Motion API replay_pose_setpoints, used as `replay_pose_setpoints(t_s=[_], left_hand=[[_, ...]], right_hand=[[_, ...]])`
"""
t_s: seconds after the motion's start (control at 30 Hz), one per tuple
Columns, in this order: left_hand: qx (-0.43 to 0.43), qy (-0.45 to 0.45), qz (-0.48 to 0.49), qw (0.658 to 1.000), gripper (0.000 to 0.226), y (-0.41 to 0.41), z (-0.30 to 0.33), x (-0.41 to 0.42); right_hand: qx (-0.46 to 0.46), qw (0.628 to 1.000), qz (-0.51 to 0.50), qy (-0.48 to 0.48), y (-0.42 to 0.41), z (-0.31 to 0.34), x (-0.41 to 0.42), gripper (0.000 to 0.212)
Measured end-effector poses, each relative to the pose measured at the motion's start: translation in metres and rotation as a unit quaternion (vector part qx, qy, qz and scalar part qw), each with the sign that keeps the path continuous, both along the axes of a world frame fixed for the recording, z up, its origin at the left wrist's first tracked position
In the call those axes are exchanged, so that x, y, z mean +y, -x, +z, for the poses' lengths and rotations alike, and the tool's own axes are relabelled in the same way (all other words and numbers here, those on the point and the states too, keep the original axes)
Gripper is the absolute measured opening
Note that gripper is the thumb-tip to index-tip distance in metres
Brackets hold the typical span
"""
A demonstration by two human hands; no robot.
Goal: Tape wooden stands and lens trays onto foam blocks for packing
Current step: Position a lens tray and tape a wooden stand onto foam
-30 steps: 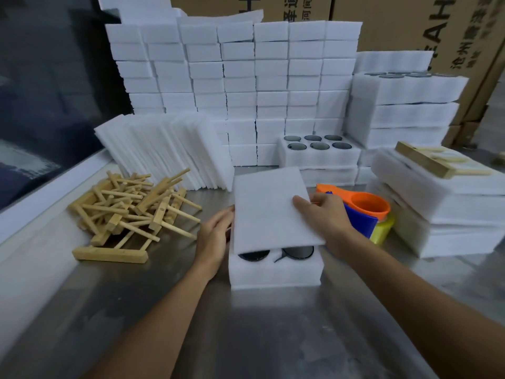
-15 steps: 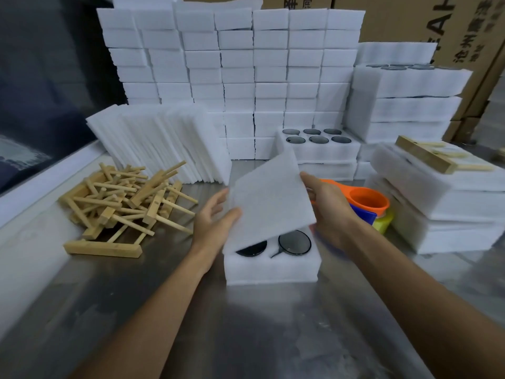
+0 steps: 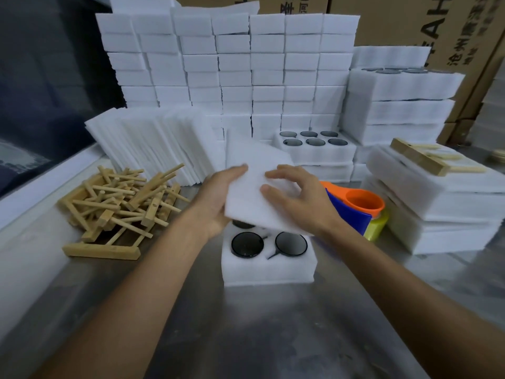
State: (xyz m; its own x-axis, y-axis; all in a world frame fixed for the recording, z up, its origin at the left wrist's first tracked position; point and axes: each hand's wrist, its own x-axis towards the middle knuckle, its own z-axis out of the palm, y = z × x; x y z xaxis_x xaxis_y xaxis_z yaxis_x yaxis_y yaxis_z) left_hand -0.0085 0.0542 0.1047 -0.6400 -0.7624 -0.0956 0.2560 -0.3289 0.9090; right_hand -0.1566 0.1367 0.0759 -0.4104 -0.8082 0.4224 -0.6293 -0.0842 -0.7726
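Observation:
A white foam lens tray [image 3: 269,266] lies on the steel table in front of me, with two dark round lenses [image 3: 247,244] showing in its near holes. A thin white foam sheet [image 3: 252,184] hangs tilted above its far half. My left hand [image 3: 216,198] holds the sheet's left edge from below, fingers along the edge. My right hand [image 3: 296,199] rests on the sheet's top right, fingers spread and bent. A heap of wooden stands [image 3: 120,206] lies at the left.
Leaning foam sheets [image 3: 153,143] and a wall of stacked foam blocks [image 3: 232,69] fill the back. Another lens tray [image 3: 314,149] sits behind. Tape dispensers, orange and blue [image 3: 355,206], stand right of my hand. Finished foam packs with a wooden stand [image 3: 426,157] pile at right.
The foam sheet has been lifted off the lens tray and raised, tilting up; both hands rose with it, and more of the lenses shows.

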Motion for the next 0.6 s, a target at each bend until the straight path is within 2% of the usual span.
replay_pose_setpoints(t_s=[0.07, 0.2, 0.3, 0.43, 0.6], left_hand=[[-0.086, 0.054, 0.09, 0.991, 0.015, -0.003, -0.009, -0.008], [-0.243, 0.172, 0.163, 0.941, 0.037, -0.01, -0.035, -0.016], [-0.273, 0.213, 0.188, 0.919, 0.034, -0.007, -0.056, -0.01], [-0.3, 0.284, 0.21, 0.886, 0.023, -0.005, -0.072, -0.008], [-0.317, 0.304, 0.211, 0.873, 0.046, -0.002, -0.077, -0.014]], right_hand=[[0.005, 0.999, -0.026, -0.028, 0.009, -0.004, 0.003, 0.028], [0.039, 0.995, -0.016, -0.095, 0.015, -0.021, 0.01, 0.035], [0.077, 0.988, -0.005, -0.131, 0.014, -0.032, 0.013, 0.038], [0.08, 0.988, -0.008, -0.134, 0.016, -0.038, 0.016, 0.037], [0.049, 0.988, -0.003, -0.145, 0.016, -0.039, 0.013, 0.041]])
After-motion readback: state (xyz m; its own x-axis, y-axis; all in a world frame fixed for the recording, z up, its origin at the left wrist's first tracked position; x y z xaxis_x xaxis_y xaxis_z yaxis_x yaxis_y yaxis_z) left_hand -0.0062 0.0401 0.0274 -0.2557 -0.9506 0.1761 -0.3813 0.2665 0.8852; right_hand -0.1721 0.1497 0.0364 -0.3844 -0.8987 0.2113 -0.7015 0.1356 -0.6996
